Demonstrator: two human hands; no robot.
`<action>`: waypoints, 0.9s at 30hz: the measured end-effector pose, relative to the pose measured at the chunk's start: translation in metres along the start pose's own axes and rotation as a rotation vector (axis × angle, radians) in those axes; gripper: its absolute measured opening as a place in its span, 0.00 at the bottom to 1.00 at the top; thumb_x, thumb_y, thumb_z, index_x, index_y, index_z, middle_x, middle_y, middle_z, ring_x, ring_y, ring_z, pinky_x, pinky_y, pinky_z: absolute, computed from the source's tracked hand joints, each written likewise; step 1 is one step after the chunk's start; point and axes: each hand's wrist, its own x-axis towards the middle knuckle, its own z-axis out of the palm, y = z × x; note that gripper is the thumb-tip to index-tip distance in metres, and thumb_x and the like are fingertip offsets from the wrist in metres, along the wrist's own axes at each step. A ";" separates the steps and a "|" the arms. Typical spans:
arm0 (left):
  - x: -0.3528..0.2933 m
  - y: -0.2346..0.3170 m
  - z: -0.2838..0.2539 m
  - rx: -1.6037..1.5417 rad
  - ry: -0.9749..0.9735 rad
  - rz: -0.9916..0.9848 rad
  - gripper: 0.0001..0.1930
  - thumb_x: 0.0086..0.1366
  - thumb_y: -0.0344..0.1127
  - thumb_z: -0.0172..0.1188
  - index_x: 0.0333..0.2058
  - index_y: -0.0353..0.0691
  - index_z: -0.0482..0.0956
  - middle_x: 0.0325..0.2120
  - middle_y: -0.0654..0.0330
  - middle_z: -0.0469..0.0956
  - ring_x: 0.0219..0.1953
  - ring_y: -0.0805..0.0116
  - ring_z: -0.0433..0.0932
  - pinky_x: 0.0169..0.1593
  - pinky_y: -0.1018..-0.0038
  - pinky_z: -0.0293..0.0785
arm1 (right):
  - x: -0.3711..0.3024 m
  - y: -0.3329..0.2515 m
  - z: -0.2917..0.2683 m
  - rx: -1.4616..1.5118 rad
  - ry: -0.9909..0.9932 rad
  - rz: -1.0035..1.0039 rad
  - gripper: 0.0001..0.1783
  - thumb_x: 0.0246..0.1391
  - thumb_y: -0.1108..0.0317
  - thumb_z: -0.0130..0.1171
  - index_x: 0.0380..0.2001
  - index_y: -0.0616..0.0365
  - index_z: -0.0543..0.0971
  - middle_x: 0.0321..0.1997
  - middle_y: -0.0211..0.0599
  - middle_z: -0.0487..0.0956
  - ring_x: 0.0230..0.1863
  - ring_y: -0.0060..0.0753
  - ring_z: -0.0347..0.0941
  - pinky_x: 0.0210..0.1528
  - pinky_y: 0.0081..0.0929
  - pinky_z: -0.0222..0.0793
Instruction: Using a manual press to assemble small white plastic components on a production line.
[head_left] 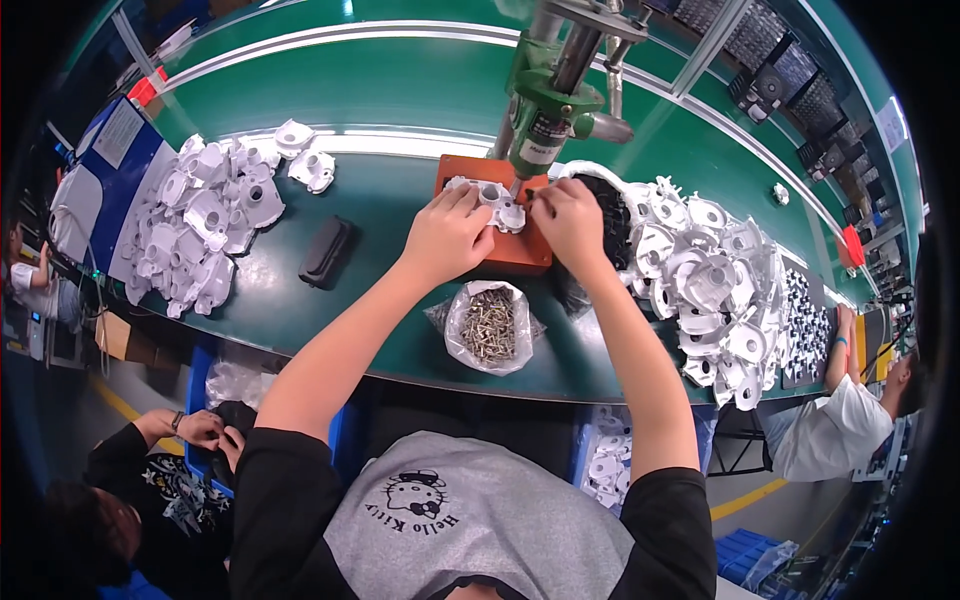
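Note:
A white moulded plastic part (508, 217) lies on the orange block (492, 256) of a green bench press (545, 130), right beneath the press's ram. My left hand (447, 235) grips the left side of this part, fingers curled over its edge. On the other side, my right hand (572, 225) is closed in a pinch at the part's right edge. Something small and dark shows by its fingertips, too little to name. A clear plastic bag of metal screws or pins (490, 328) sits open on the table just in front of the block.
White plastic parts are heaped at left (205, 220) and right (705, 280). Next to the right heap is a bag of black pieces (608, 210). A dark case (327, 252) lies left of the block. People sit at lower left (160, 490) and right (835, 430).

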 end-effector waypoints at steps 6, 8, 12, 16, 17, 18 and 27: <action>0.000 0.001 0.001 -0.016 0.003 -0.009 0.08 0.50 0.34 0.58 0.29 0.37 0.76 0.39 0.44 0.78 0.46 0.49 0.77 0.53 0.59 0.72 | -0.002 -0.010 0.012 0.035 -0.033 -0.087 0.03 0.42 0.72 0.62 0.23 0.60 0.80 0.28 0.35 0.77 0.31 0.40 0.73 0.35 0.33 0.71; -0.001 0.000 0.001 0.002 0.001 -0.008 0.08 0.50 0.34 0.58 0.29 0.37 0.76 0.39 0.44 0.78 0.46 0.50 0.77 0.53 0.59 0.72 | -0.002 -0.013 0.012 0.023 -0.030 -0.102 0.03 0.42 0.72 0.62 0.23 0.59 0.81 0.28 0.35 0.78 0.32 0.39 0.73 0.35 0.32 0.71; -0.001 -0.001 0.000 -0.002 -0.001 -0.006 0.09 0.50 0.34 0.58 0.29 0.37 0.76 0.39 0.44 0.78 0.45 0.49 0.77 0.53 0.59 0.72 | -0.002 -0.014 0.013 0.016 -0.016 -0.114 0.04 0.42 0.69 0.61 0.24 0.55 0.82 0.29 0.30 0.78 0.34 0.36 0.74 0.36 0.34 0.70; -0.001 0.000 -0.001 0.005 0.010 -0.003 0.09 0.50 0.34 0.59 0.30 0.37 0.76 0.39 0.44 0.78 0.45 0.50 0.77 0.52 0.59 0.72 | -0.006 -0.017 0.006 0.036 -0.048 -0.202 0.07 0.42 0.68 0.61 0.28 0.55 0.82 0.32 0.30 0.79 0.35 0.36 0.74 0.38 0.33 0.69; -0.001 -0.001 -0.001 0.004 0.010 -0.002 0.09 0.50 0.34 0.59 0.29 0.37 0.76 0.39 0.44 0.78 0.45 0.50 0.77 0.52 0.59 0.73 | -0.006 -0.021 0.004 0.021 -0.073 -0.197 0.08 0.43 0.68 0.61 0.29 0.55 0.82 0.33 0.30 0.79 0.36 0.36 0.73 0.39 0.33 0.68; -0.001 0.000 -0.001 0.002 0.009 -0.005 0.09 0.50 0.34 0.59 0.29 0.37 0.76 0.39 0.44 0.78 0.45 0.50 0.77 0.52 0.59 0.73 | -0.008 -0.023 0.002 0.005 -0.098 -0.189 0.09 0.43 0.67 0.61 0.31 0.54 0.82 0.34 0.31 0.80 0.36 0.36 0.73 0.41 0.33 0.68; 0.001 0.000 0.001 -0.002 0.017 0.006 0.08 0.50 0.32 0.59 0.29 0.37 0.74 0.41 0.47 0.78 0.46 0.50 0.77 0.50 0.61 0.74 | -0.023 -0.035 -0.034 0.109 -0.166 0.023 0.11 0.45 0.71 0.60 0.35 0.58 0.79 0.44 0.40 0.76 0.46 0.42 0.69 0.50 0.34 0.63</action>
